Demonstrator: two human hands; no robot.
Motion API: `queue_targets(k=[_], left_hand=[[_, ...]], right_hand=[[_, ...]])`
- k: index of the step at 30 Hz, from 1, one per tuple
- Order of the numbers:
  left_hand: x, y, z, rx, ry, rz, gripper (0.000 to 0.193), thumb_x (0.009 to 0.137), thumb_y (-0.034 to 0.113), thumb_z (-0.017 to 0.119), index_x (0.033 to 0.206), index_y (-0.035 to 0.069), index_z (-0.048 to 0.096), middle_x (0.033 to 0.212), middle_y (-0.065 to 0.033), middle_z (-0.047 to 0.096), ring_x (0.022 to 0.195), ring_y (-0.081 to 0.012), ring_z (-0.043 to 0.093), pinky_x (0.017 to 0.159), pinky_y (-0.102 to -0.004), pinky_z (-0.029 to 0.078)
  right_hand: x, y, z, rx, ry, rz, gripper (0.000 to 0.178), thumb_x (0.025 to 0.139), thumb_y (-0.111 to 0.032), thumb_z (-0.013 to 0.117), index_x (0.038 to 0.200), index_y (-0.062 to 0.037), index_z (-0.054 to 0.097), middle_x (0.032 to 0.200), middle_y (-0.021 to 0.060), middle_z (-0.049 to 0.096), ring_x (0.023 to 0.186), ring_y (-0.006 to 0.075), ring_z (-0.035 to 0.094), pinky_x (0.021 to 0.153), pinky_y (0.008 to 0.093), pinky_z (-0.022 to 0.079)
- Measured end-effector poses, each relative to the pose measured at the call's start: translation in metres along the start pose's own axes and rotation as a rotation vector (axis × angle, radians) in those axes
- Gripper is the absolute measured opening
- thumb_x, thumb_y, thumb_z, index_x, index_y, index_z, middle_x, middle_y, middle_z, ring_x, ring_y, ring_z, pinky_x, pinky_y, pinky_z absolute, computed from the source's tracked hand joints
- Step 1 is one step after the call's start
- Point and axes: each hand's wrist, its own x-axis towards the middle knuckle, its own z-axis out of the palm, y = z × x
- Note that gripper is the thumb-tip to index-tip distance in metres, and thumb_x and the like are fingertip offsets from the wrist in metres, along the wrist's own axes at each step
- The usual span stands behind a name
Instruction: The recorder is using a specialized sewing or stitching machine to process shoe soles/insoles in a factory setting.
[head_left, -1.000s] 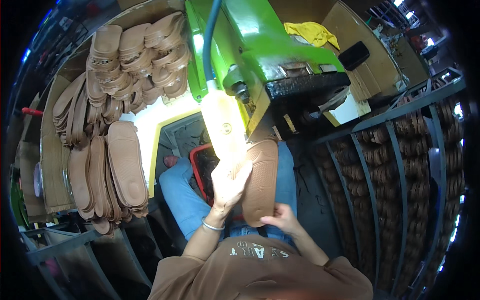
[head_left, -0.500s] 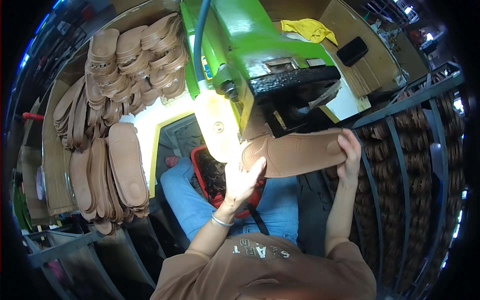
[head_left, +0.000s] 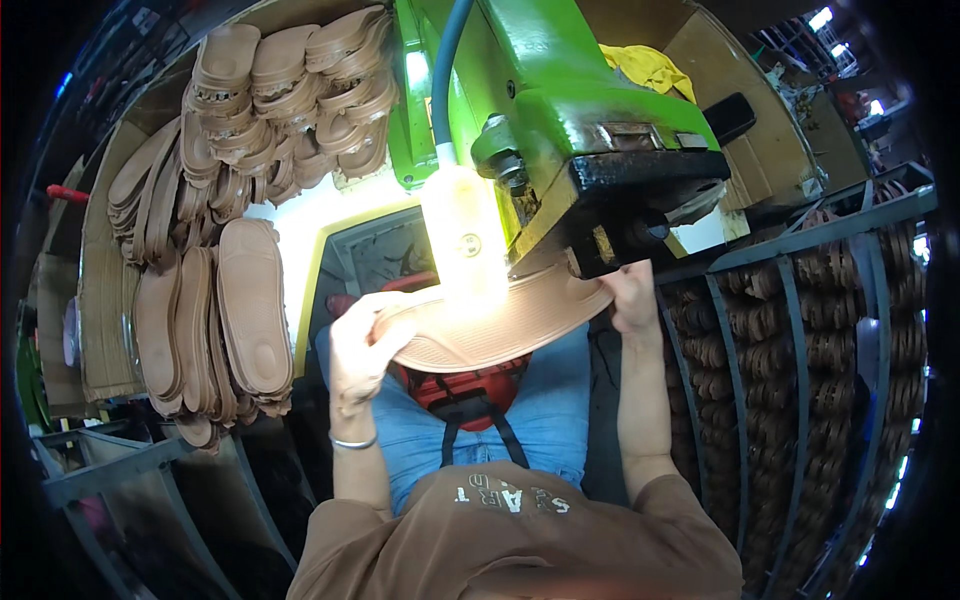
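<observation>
A brown shoe sole [head_left: 480, 335] is stretched between my hands, its edge against the underside of the machine's black head [head_left: 650, 190]. My left hand [head_left: 362, 345] grips its left end, thumb on the near face. At the other end, my right hand [head_left: 632, 295] pinches the tip, close under the black head. The sole is tilted, with its ribbed rim toward me. A bright lamp [head_left: 466, 235] hangs just above it and washes out part of its surface. Whatever part of the machine meets the sole is hidden.
Stacks of brown soles [head_left: 255, 310] fill a cardboard box [head_left: 105, 340] on the left. The green machine [head_left: 560, 90] stands ahead. Below my hands, a red container [head_left: 465, 395] sits between my knees. To the right, a metal rack [head_left: 790, 330] holds rows of dark brown pieces. A yellow cloth [head_left: 650, 70] lies behind the machine.
The sole has turned and shifted left, from showing its patterned face to showing more of its rim. My left hand has moved left to the sole's end; my right hand also moved left.
</observation>
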Motion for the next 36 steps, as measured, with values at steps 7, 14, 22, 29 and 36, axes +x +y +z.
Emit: queue_targets(k=[7,14,22,29,36], left_hand=[[-0.046,-0.021,-0.045,-0.067,0.106,-0.122,0.016,0.077,-0.002,0.063,0.089,0.001,0.052,0.085,-0.0061,0.060,0.079,-0.0100,0.057,0.073,-0.0236,0.045],[-0.105,-0.078,0.007,-0.109,-0.098,-0.405,0.023,0.075,0.001,0.072,0.081,0.004,0.050,0.084,-0.0067,0.063,0.078,-0.0095,0.061,0.070,-0.0250,0.051],[-0.067,-0.023,0.028,0.984,0.237,0.335,0.043,0.070,0.020,0.074,0.107,0.004,0.058,0.119,-0.0151,0.054,0.123,-0.0351,0.038,0.105,-0.0468,0.026],[-0.048,-0.028,-0.090,1.630,0.811,-0.016,0.067,0.071,0.038,0.073,0.130,0.017,0.048,0.141,-0.0181,0.031,0.128,-0.0377,0.029,0.100,-0.0544,0.027],[-0.061,0.004,-0.110,1.151,0.837,0.279,0.047,0.070,0.009,0.075,0.114,0.005,0.059,0.124,-0.0132,0.048,0.115,-0.0288,0.045,0.097,-0.0384,0.036]], right_hand=[[-0.015,0.018,0.043,0.012,-0.099,0.040,0.046,0.080,0.001,0.062,0.121,0.0039,0.040,0.113,0.0130,0.055,0.104,0.0169,0.056,0.092,0.0303,0.043],[0.000,0.018,0.068,0.064,-0.123,-0.011,0.061,0.068,0.008,0.072,0.119,0.0045,0.040,0.099,0.0129,0.063,0.089,0.0187,0.063,0.078,0.0286,0.052],[-0.020,-0.050,0.009,-0.836,0.051,-0.078,0.026,0.079,-0.008,0.070,0.099,0.0028,0.057,0.077,0.0062,0.064,0.069,0.0105,0.060,0.062,0.0217,0.047],[0.059,-0.029,-0.104,-0.422,0.920,-0.283,0.028,0.090,-0.017,0.055,0.112,-0.0027,0.045,0.072,0.0064,0.060,0.053,0.0097,0.057,0.043,0.0235,0.046],[0.118,0.043,-0.091,-0.533,0.923,-0.024,0.050,0.084,-0.027,0.061,0.120,-0.0032,0.036,0.060,0.0092,0.054,0.043,0.0147,0.053,0.035,0.0280,0.044]])
